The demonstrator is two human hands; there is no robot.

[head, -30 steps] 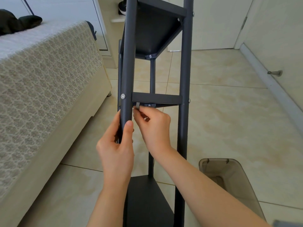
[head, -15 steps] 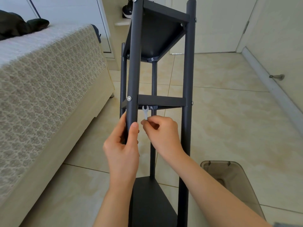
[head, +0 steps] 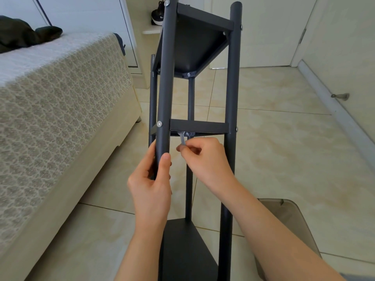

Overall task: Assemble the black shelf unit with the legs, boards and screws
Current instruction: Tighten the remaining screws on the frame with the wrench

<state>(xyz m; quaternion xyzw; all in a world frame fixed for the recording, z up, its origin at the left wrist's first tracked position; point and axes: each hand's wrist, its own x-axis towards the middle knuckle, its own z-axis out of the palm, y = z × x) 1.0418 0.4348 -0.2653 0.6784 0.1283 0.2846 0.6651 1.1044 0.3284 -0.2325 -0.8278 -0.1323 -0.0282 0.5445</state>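
— Grip looks thin to me: the right hand (head: 205, 159) only pinches that little wrench (head: 182, 139) by its tail, head up under the middle board (head: 199, 126).
— And the left hand (head: 151, 179) is curled round the front leg (head: 165, 78), steadying the shelf unit (head: 194, 47) on the floor (head: 284, 149) beside the bed (head: 60, 98).
— If the wrench slips off the nut (head: 188, 134), it drops, or that board ends up loose.

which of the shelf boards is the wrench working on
The middle board: the small wrench pinched in the right hand reaches up to its underside. The top board and bottom board sit well away from it.
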